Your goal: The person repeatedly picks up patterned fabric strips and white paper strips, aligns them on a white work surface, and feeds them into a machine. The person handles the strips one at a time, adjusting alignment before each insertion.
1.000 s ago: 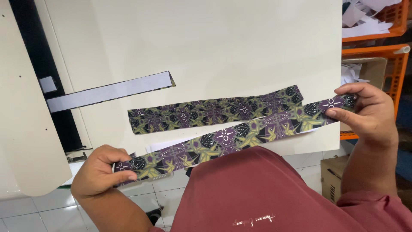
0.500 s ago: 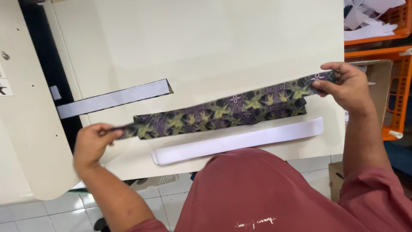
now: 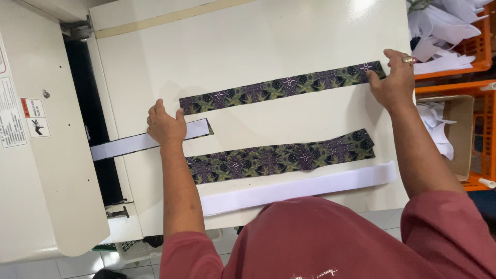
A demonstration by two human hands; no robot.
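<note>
A long purple and green patterned fabric strip lies slanted across the cream work table. My right hand holds its right end, thumb on the cloth. My left hand lies flat just left of the strip's other end, on top of a white strip that runs out of the machine's dark slot. Nearer my body lies a second patterned strip. Below it, a long white strip lies along the table's front edge.
A cream machine housing with a warning sticker stands at the left, its black slot beside the table. Orange crates with white cut pieces and a cardboard box stand at the right. A basket sits under the table.
Both hands carried the patterned strip from the front edge up the table and laid it down farther away. The left hand has let go of its end; a white strip and a second patterned strip are uncovered.
</note>
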